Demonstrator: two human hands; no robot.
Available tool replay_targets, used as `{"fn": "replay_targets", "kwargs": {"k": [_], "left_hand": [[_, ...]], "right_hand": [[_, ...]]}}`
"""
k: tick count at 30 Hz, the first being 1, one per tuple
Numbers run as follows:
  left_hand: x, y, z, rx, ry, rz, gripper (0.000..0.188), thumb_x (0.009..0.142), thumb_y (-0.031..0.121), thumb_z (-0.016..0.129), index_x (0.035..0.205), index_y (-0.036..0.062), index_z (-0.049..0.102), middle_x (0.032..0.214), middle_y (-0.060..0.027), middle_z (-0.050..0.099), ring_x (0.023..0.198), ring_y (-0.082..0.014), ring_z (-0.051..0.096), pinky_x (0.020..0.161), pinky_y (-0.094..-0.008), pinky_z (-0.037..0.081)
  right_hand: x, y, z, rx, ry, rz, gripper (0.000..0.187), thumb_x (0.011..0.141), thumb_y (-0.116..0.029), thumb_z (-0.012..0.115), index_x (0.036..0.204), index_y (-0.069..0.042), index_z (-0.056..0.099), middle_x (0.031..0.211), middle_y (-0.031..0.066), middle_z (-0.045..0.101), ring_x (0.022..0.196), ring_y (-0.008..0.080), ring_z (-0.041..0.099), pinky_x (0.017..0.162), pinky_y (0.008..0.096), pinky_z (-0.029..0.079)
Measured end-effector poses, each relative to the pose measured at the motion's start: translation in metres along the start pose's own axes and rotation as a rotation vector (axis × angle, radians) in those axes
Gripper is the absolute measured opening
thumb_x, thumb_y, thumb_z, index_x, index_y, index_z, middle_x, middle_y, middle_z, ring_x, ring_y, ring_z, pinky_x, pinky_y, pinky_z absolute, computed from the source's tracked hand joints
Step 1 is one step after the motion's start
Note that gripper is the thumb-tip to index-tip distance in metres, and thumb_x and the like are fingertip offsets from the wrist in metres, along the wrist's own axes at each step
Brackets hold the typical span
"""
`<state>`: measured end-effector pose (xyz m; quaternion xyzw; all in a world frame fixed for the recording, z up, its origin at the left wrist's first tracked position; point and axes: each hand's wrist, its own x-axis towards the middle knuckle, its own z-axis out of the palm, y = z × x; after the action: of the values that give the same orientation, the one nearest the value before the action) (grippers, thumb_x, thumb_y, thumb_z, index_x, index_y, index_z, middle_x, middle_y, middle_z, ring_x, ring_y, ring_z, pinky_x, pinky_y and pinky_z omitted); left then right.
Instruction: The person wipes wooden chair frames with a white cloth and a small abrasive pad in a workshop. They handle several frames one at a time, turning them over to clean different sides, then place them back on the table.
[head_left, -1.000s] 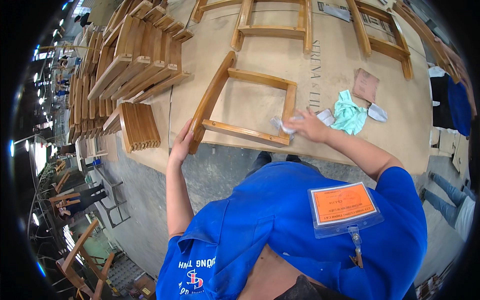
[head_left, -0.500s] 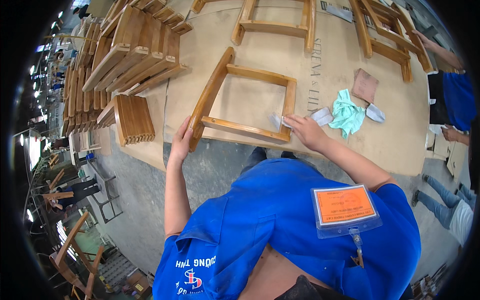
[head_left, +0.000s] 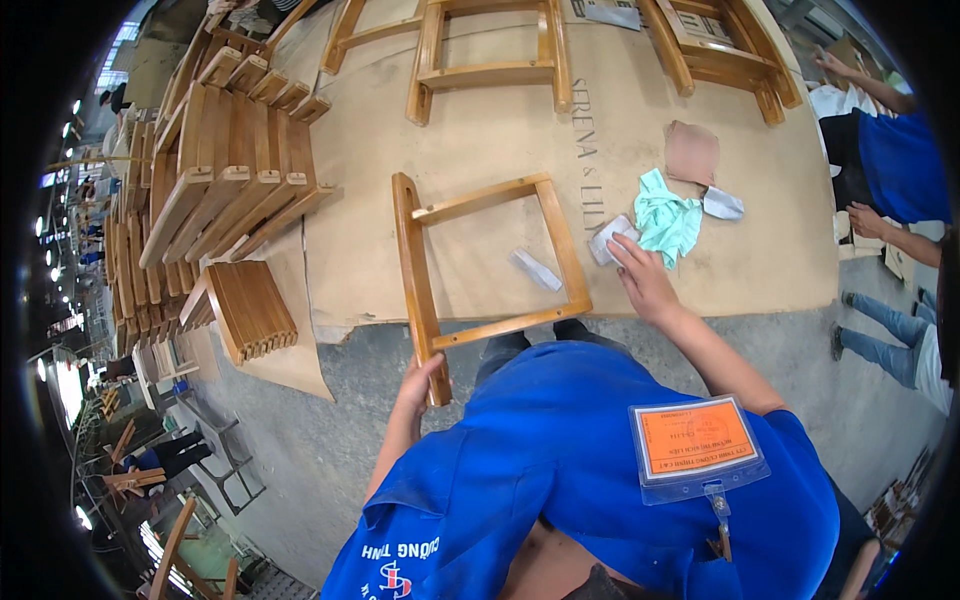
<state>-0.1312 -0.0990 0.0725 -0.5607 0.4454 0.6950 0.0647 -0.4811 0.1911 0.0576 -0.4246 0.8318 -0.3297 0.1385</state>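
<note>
A wooden frame point(head_left: 575, 255), one rail longer than the others, lies partly over the table's near edge. My left hand point(head_left: 418, 385) is closed round the near end of its long rail point(head_left: 418, 270). Inside the frame rests a folded greyish-white strip point(head_left: 537, 270). My right hand point(head_left: 645, 280) is off the frame, its fingers stretched out over a small grey pad point(head_left: 607, 240) on the table; the fingertips reach its edge, and I see no grip on it. Just beyond that hand lies a crumpled mint-green cloth point(head_left: 668, 222).
A brown square sheet point(head_left: 692, 152) and another grey pad point(head_left: 724, 204) lie past the cloth. More wooden frames point(head_left: 485, 75) stand at the far side. Stacked wooden parts point(head_left: 230, 190) fill the left. Another person's arm point(head_left: 905, 235) shows at the right.
The frame has swung round and come nearer to me, my left hand moving with it. My right hand has left the frame's corner and moved right to the grey pad; the strip stays inside the frame.
</note>
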Motion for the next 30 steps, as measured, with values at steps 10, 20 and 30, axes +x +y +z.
{"fn": "replay_targets", "kwargs": {"k": [10, 20, 30], "left_hand": [[-0.026, 0.038, 0.012, -0.584, -0.255, -0.060, 0.055, 0.085, 0.066, 0.046, 0.104, 0.0151, 0.050, 0.075, -0.0089, 0.052, 0.051, -0.0175, 0.049, 0.043, -0.0294, 0.040], [-0.015, 0.020, 0.052, -0.477, 0.094, 0.355, 0.048, 0.089, 0.053, 0.051, 0.113, 0.0126, 0.043, 0.077, -0.0080, 0.051, 0.052, -0.0182, 0.049, 0.045, -0.0313, 0.042], [-0.019, 0.000, 0.070, -0.211, 0.134, 0.491, 0.049, 0.094, 0.045, 0.051, 0.126, 0.0117, 0.034, 0.090, -0.0102, 0.051, 0.063, -0.0225, 0.056, 0.053, -0.0362, 0.049]], "right_hand": [[0.014, -0.049, -0.017, 0.079, -0.166, -0.155, 0.044, 0.084, -0.002, 0.054, 0.128, -0.008, 0.052, 0.131, 0.0104, 0.052, 0.108, 0.0342, 0.051, 0.093, 0.0404, 0.041], [0.046, -0.025, 0.037, 0.098, -0.018, -0.141, 0.042, 0.086, -0.007, 0.053, 0.128, -0.010, 0.053, 0.130, 0.0092, 0.055, 0.110, 0.0310, 0.054, 0.092, 0.0385, 0.041], [0.043, -0.064, 0.160, -0.145, -0.050, -0.137, 0.044, 0.086, -0.018, 0.056, 0.131, -0.019, 0.053, 0.135, -0.0007, 0.053, 0.104, 0.0356, 0.053, 0.091, 0.0440, 0.045]]}}
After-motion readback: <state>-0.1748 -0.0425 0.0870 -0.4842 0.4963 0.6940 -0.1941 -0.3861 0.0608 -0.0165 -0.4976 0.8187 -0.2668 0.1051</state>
